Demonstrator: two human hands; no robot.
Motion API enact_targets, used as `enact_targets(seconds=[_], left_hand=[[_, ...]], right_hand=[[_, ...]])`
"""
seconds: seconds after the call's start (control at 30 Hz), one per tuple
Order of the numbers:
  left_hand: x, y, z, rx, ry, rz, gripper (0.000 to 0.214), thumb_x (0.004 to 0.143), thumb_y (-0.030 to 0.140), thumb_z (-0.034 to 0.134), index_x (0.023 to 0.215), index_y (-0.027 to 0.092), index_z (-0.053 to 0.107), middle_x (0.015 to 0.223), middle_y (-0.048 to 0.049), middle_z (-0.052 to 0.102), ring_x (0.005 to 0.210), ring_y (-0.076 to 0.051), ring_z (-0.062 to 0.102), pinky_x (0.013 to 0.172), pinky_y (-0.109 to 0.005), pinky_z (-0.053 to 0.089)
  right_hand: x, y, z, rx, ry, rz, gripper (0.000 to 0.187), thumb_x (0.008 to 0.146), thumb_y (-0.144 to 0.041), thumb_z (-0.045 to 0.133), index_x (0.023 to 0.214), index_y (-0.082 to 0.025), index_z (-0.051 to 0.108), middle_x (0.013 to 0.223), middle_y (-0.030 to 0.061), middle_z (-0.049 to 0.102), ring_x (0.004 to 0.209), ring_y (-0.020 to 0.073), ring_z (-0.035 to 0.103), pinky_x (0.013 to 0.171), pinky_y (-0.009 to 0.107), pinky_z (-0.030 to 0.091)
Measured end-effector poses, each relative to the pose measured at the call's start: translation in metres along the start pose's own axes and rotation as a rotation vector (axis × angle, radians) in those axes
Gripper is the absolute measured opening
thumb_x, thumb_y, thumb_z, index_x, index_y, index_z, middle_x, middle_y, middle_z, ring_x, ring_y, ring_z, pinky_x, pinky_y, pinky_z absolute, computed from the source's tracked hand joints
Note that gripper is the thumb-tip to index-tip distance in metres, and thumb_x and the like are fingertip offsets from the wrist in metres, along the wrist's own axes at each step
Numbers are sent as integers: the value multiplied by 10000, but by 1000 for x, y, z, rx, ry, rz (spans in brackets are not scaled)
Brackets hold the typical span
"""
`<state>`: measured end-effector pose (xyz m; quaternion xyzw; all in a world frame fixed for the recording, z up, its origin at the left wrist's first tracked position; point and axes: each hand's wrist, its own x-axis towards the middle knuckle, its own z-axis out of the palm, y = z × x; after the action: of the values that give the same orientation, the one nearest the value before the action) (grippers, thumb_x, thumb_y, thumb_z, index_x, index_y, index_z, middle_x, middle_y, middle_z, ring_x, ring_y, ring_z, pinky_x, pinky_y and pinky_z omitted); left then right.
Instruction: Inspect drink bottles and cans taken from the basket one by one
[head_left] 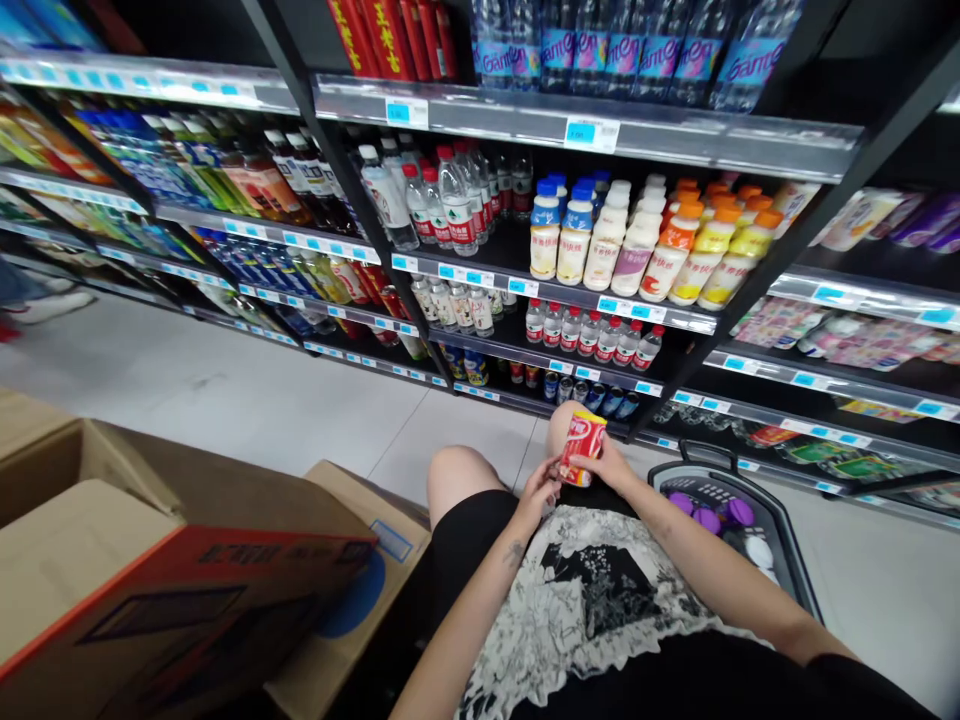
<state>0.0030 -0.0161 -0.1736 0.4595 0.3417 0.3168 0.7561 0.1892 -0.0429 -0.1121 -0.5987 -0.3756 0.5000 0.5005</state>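
Above my lap I hold a small red packet [581,450] with yellow edges; its print is too small to read. My right hand [611,468] grips it from the right side, thumb across its front. At its lower left edge, the curled fingers of my left hand [538,492] close on the packet; their tips are partly hidden. Behind the packet is my bent knee, and beyond that the lowest drink shelf [555,395] with cans.
To the left stand open cardboard boxes [187,600]. On the floor at my right is a dark basket [787,545] holding purple-capped items. Ahead, a shelf rack [480,268] carries bottled drinks. Someone's shoe [49,307] shows at far left.
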Motion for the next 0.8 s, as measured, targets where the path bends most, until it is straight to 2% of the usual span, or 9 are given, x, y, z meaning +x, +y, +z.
enact_targets(seconds=[0.1, 0.2, 0.27, 0.33, 0.43, 0.53, 0.67, 0.73, 0.8], left_hand=[[-1, 6, 4, 32, -11, -10, 668, 690, 387, 663, 1308, 155, 559, 880, -45, 628, 603, -110, 532, 477, -222, 327], [-1, 9, 6, 54, 21, -19, 673, 681, 434, 670, 1284, 153, 571, 845, -40, 626, 588, -102, 509, 467, -213, 297], [1, 8, 6, 76, 44, -35, 674, 675, 464, 675, 1265, 152, 579, 834, -40, 631, 580, -101, 499, 465, -210, 284], [3, 5, 5, 102, 69, -62, 690, 652, 492, 686, 1243, 149, 586, 819, -42, 637, 569, -106, 493, 460, -210, 264], [8, -1, 3, 133, 87, -94, 706, 617, 530, 696, 1207, 153, 606, 785, -36, 635, 559, -112, 488, 460, -213, 249], [11, -3, 1, 170, 95, -93, 689, 614, 551, 683, 1182, 166, 618, 769, -28, 635, 561, -114, 484, 473, -214, 255], [14, -2, -1, 212, 101, -96, 692, 582, 565, 683, 1149, 174, 622, 728, -15, 623, 546, -124, 481, 474, -218, 247], [16, -3, -1, 226, 111, -98, 707, 561, 590, 688, 1130, 175, 629, 719, -19, 621, 540, -130, 482, 471, -224, 252], [17, -5, -1, 243, 146, -98, 723, 525, 628, 692, 1087, 175, 647, 685, -15, 600, 526, -137, 474, 468, -231, 259]], right_hand=[[-15, -18, -22, -455, 36, -235, 834, 544, -443, 890, 1256, -255, 499, 1174, 75, 663, 1059, 316, 638, 948, 469, 498], [-34, -21, -42, -681, 74, -299, 802, 554, -432, 882, 1263, -316, 525, 1110, 51, 685, 1002, 353, 647, 872, 477, 509], [-44, -15, -55, -655, 148, -327, 757, 550, -379, 883, 1231, -350, 553, 1040, 36, 693, 941, 357, 654, 828, 471, 516], [-50, -9, -72, -538, 258, -368, 710, 537, -313, 879, 1178, -361, 577, 940, 23, 693, 856, 352, 655, 776, 463, 522], [-54, -24, -106, -408, 479, -446, 661, 515, -269, 866, 1114, -361, 600, 878, 14, 691, 791, 353, 646, 727, 456, 523], [-58, -75, -149, -509, 750, -503, 662, 510, -346, 878, 1112, -318, 604, 892, 32, 701, 784, 345, 646, 750, 455, 522], [-60, -176, -205, -710, 1186, -585, 819, 515, -584, 870, 1161, -172, 582, 894, 89, 702, 778, 316, 656, 794, 449, 524], [-58, -230, -231, -652, 1328, -736, 902, 546, -632, 849, 1229, -127, 547, 1009, 125, 697, 855, 306, 668, 825, 427, 529], [-53, -283, -254, -594, 1406, -920, 954, 602, -614, 836, 1320, -101, 473, 1171, 164, 654, 1013, 295, 650, 911, 397, 511]])
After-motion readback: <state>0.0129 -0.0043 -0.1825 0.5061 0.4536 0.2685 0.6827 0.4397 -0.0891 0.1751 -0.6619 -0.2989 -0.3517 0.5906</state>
